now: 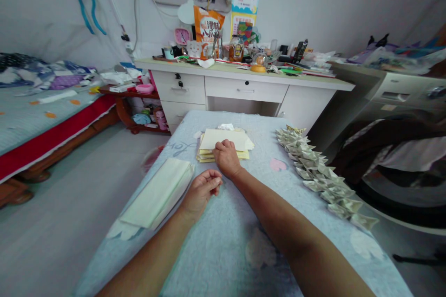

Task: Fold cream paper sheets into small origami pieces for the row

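A stack of yellowish paper sheets lies toward the far end of the cloth-covered table, with a paler sheet of paper on top. My right hand reaches onto the stack, its curled fingers closed at the near edge of that top sheet; the fingertips are partly hidden. Closer to me, my left hand hovers low over the cloth, fingers curled in and thumb against them, with nothing visible in it. Beside it on the left rests a thick folded bundle of pale green paper.
Rows of folded paper pieces line the table's right side. A crumpled white piece lies behind the stack. Beyond the table stands a cluttered white desk. A bed is at left, a washing machine at right.
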Available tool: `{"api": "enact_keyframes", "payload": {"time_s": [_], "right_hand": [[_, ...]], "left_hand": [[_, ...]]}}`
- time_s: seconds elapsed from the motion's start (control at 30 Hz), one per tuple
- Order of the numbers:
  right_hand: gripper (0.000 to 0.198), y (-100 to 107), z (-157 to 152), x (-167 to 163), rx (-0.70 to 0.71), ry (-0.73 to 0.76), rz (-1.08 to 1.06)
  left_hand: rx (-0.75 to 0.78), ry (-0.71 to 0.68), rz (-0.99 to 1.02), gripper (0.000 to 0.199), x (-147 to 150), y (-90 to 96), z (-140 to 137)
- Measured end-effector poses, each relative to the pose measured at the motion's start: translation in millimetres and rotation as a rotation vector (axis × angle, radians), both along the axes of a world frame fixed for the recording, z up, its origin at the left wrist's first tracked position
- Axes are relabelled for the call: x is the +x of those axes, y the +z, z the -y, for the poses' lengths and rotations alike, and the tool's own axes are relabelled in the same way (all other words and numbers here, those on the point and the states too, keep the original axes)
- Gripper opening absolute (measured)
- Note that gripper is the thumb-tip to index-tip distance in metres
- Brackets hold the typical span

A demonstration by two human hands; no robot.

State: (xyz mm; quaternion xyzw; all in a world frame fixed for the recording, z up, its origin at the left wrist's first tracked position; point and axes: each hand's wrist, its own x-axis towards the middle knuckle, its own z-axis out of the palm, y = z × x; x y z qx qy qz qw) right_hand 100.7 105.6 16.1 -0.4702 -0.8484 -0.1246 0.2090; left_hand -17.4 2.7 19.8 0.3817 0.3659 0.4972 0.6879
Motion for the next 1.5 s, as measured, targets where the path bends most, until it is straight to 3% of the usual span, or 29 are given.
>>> {"api": "enact_keyframes", "payload": {"time_s": [0.27, 0.73, 0.83, 1.0, 1.13, 1.23, 1.3, 1.4, 1.43, 1.5], "right_hand": [[0.019, 5, 1, 1, -0.225, -0.090, -0.127], [0.023, 41, 1, 4, -0.292, -0.140, -0.112], [0.021, 50, 2, 14, -0.367, -0.051, -0.293], [0.012, 60, 9, 31, -0.453, 0.219, -0.720], [0.016, 61, 26, 44, -0.641, 0.359, -0.964], [0.022, 60, 49, 57, -0.749, 0.427, -1.045], [0.025, 60, 68, 67, -0.860, 0.481, -1.076], [0.025, 61, 95, 81, -1.003, 0.509, -1.116], [0.025, 61, 104, 85, -1.014, 0.515, -1.114], [0.025, 61, 117, 92, -1.021, 0.496, -1.128]], "left_hand": [[0.002, 0.001, 0.002, 0.021, 0, 0.7, 0], [0.002, 0.005, -0.009, 0.020, 1, 2.8, 2], [0.001, 0.001, -0.010, 0.020, 1, 3.3, 3], [0.007, -0.003, -0.012, 0.020, 1, 4.0, 3], [0.035, 0.018, -0.027, 0.027, 1, 1.7, 3], [0.092, 0.134, -0.095, 0.051, 2, -4.2, 1], [0.141, 0.298, -0.196, 0.070, 2, -9.1, 0], [0.274, 0.428, -0.364, 0.084, 2, -13.3, -1], [0.333, 0.441, -0.400, 0.082, 1, -13.1, 0], [0.454, 0.376, -0.483, 0.056, 0, -10.6, 1]]}}
